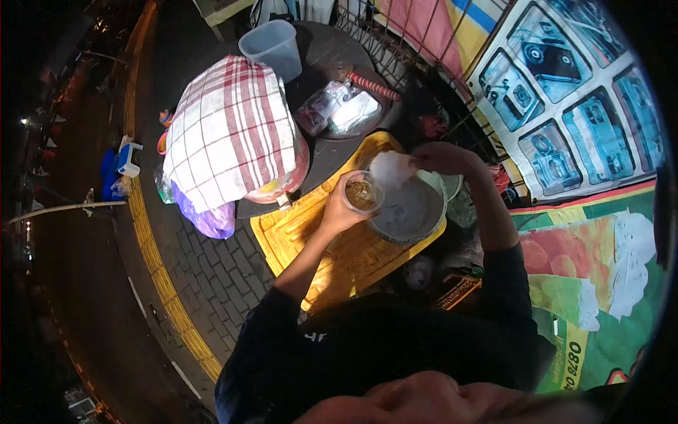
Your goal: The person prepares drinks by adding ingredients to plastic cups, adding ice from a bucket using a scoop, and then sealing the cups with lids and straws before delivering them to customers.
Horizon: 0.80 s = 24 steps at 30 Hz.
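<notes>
My left hand (339, 209) grips a clear plastic cup (363, 192) with a brownish filling, its open top facing up. Just right of the cup, my right hand (442, 158) is closed around something at a whitish, blurred rounded thing (391, 167), perhaps a scoop or a bag; I cannot tell which. Both hands are over a round tub (408, 212) with greyish-white contents, which look like ice or liquid. The tub rests on a yellow plastic lid (323, 259).
A checked cloth (228, 127) covers a rounded container on a dark round table (328, 47). Behind stand an empty clear plastic bin (270, 45) and a tray (365, 135) with plastic packets. A purple bag (209, 214) hangs at the left. Wire fencing and banners line the right.
</notes>
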Motion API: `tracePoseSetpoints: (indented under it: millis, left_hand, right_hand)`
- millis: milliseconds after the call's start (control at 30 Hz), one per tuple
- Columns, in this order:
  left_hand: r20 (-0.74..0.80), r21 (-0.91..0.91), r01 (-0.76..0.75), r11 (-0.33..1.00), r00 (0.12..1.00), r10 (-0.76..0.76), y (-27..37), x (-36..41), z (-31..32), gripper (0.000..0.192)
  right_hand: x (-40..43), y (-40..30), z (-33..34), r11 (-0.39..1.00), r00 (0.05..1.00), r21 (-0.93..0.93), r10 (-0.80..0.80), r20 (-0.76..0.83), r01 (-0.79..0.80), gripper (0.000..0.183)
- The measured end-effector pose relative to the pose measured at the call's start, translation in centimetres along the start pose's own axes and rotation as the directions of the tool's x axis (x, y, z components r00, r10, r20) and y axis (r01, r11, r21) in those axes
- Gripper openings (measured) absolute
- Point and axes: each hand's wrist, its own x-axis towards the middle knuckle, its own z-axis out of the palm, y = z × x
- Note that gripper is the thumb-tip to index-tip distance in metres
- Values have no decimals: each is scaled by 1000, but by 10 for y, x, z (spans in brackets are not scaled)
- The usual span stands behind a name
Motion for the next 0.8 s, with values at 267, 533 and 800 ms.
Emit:
tracePoseSetpoints:
  millis: [267,533,800]
  left_hand:
    - [-61,-183,-21,983,998,10,7,6,8,85]
    - [-160,-91,56,994,985,-70,-45,-39,-14,89]
    - [-146,5,298,955,945,-294,-61,-62,-12,85]
  right_hand:
    - [-37,-74,55,918,814,-367,-95,-573,-151,36]
    - [72,119,186,668,790,-423,544,-285,-612,34]
    - [120,221,281,795,795,109,604,-48,-597,50]
